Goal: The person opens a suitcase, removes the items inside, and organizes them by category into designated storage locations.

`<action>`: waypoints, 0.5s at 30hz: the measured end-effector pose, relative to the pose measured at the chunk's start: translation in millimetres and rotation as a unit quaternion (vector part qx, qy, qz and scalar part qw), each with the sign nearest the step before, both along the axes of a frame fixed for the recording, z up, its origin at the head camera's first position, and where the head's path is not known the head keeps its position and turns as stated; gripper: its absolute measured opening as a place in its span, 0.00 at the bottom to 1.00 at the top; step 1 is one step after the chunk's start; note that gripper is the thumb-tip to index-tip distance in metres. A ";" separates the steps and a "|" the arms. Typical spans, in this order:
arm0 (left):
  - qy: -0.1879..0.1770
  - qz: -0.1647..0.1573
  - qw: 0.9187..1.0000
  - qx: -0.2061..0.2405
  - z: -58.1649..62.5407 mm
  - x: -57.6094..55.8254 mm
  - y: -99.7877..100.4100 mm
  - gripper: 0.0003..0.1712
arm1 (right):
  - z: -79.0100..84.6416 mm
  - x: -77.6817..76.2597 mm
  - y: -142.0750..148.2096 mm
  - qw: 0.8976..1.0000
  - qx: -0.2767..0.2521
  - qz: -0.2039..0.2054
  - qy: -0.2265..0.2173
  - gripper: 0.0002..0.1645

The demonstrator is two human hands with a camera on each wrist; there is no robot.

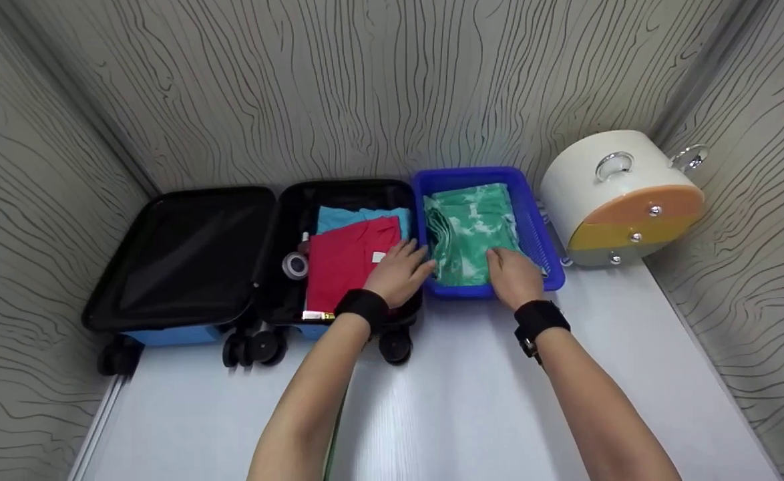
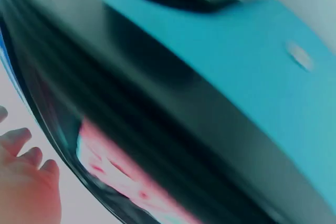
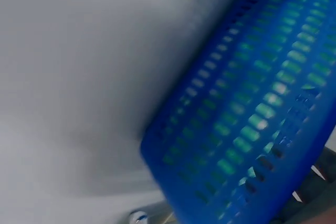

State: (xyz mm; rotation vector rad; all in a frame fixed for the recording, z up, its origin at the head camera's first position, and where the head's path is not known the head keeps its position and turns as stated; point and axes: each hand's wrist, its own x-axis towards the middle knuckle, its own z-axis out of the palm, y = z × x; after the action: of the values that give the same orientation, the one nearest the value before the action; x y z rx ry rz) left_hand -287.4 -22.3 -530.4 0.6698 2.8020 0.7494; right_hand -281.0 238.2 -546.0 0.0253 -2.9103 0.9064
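Note:
My left hand reaches over the right rim of the open suitcase, its fingers spread and relaxed with nothing in them. Beneath it lies a folded red garment with a small white label, partly covering a blue garment. Inside the blue basket is a folded green-and-white tie-dye garment. My right hand is over the basket's front right part, its thumb at the green garment. Its fingers are mostly hidden, so a grip on the cloth cannot be made out.
The suitcase's other half lies open at the left. Beside the red garment sits a round white-rimmed item. A white drum-shaped box with coloured drawers stands right of the basket. Patterned walls enclose the white table.

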 end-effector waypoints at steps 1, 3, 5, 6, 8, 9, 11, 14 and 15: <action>-0.004 0.011 1.000 0.011 0.2 -0.5 -8.3 0.39 | 1.8 -0.2 -4.9 1.000 -0.012 0.002 0.006 0.32; -0.013 0.038 0.999 0.025 -0.1 -1.8 -25.7 0.39 | 5.5 -0.3 -15.6 0.999 -0.034 0.010 0.015 0.33; -0.018 0.067 0.997 0.040 -1.7 -3.3 -43.4 0.38 | 9.1 0.3 -27.2 0.998 -0.054 0.018 0.019 0.33; -0.019 0.082 0.995 0.048 -2.3 -3.6 -52.1 0.37 | 11.1 0.8 -33.3 0.997 -0.065 0.023 0.021 0.33; -0.019 0.115 0.992 0.054 -3.0 -3.7 -68.7 0.36 | 14.1 1.9 -45.8 0.995 -0.086 0.035 0.024 0.32; -0.015 0.131 0.990 0.054 -3.6 -3.9 -76.6 0.36 | 15.7 2.6 -52.4 0.994 -0.098 0.042 0.025 0.32; -0.016 0.163 0.985 0.053 -3.4 -2.7 -91.2 0.35 | 17.8 4.0 -66.2 0.991 -0.122 0.054 0.026 0.30; -0.028 0.203 0.977 0.050 -3.1 0.0 -110.2 0.35 | 19.4 8.0 -88.0 0.984 -0.161 0.073 0.018 0.28; -0.035 0.214 0.975 0.051 -2.6 1.4 -115.5 0.34 | 19.3 9.3 -95.4 0.982 -0.173 0.080 0.013 0.28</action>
State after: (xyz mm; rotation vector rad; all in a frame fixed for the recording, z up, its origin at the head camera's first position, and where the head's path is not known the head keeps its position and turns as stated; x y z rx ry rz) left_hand -286.0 -137.8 -533.0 0.0398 2.8874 0.9702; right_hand -271.7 142.8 -526.7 0.2477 -2.7143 1.4135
